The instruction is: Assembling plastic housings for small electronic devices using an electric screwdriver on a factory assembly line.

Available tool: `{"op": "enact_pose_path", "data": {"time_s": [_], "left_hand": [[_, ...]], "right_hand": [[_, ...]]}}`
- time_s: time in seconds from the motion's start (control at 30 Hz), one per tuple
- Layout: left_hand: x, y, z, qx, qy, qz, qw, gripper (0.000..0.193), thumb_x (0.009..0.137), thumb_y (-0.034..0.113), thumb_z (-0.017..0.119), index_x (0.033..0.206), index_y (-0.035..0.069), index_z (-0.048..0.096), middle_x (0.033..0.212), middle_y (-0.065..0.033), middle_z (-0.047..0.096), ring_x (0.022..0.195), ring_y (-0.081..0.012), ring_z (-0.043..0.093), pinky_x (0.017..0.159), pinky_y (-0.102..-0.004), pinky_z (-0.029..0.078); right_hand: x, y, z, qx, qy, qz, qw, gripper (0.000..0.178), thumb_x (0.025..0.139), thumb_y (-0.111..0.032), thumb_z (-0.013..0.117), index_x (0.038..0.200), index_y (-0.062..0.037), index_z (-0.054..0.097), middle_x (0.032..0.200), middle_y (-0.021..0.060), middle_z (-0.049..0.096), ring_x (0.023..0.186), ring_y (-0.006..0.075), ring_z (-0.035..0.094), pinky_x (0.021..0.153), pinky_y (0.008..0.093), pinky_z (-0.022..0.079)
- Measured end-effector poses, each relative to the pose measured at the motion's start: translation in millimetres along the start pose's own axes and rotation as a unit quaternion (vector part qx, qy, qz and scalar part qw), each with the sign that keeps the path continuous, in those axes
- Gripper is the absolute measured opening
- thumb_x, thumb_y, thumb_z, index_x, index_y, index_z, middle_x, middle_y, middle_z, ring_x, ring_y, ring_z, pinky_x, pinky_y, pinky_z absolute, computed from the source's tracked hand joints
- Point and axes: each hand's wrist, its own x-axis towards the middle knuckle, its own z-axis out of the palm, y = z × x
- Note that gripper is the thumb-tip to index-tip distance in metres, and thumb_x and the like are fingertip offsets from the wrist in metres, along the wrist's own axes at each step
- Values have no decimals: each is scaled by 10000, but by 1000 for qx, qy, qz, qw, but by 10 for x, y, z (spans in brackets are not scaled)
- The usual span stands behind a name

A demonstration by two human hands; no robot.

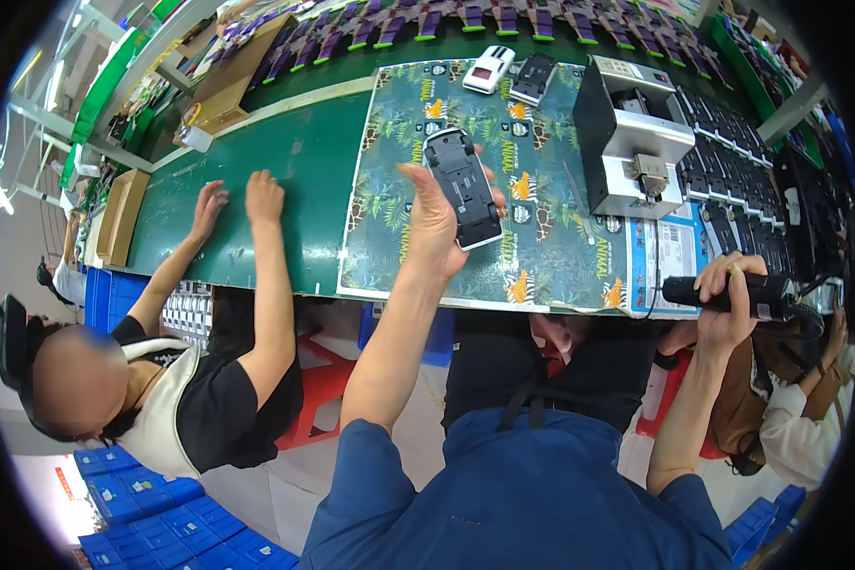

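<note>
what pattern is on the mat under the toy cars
Dark teal mat with palm leaves, zebras and tigers; head view.

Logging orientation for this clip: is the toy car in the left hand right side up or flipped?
Flipped: the toy car in the left hand shows its dark underside and wheels to the camera.

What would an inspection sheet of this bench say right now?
Surface: green bench with a jungle-print mat.
Job's things: left hand holds a toy car chassis underside up; right hand grips a black power screwdriver.
Clutter: white toy car, dark chassis, grey press box, rows of dark parts.
Grips: both hands closed on their things.
Cables: one runs from the screwdriver.
Surroundings: a co-worker's hands rest on the bench; blue crates on the floor.
</note>
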Motion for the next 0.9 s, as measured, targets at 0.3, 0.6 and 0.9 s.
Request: {"op": "enact_pose_path", "data": {"time_s": [0.3,0.6,0.9], "left_hand": [[485,235,-461,788,-154,325,500,835,616,623,784,1215,79,580,1046,-114,599,962,-288,600,860,-388,463],[185,1265,-1309,932,-53,233,272,931,673,690,710,1405,161,481,1457,-163,406,1378,-326,355,1107,-627,183],[-296,-687,643,584,-143,401,691,365,769,108,774,1088,2,633,1043,-160,657,881,-314,650,764,-390,518]], "right_hand": [[-38,110,-453,27,24,29,999,79,946,-101,524,976,-31,501,712,47,439,594,136,441,603,279,389],[-36,80,-436,40,16,26,999,99,940,-116,538,932,-26,497,691,44,432,559,124,422,576,266,382],[-168,-233,-229,-17,52,14,998,92,862,-88,541,871,-17,483,647,70,463,538,142,459,525,280,407]]}}
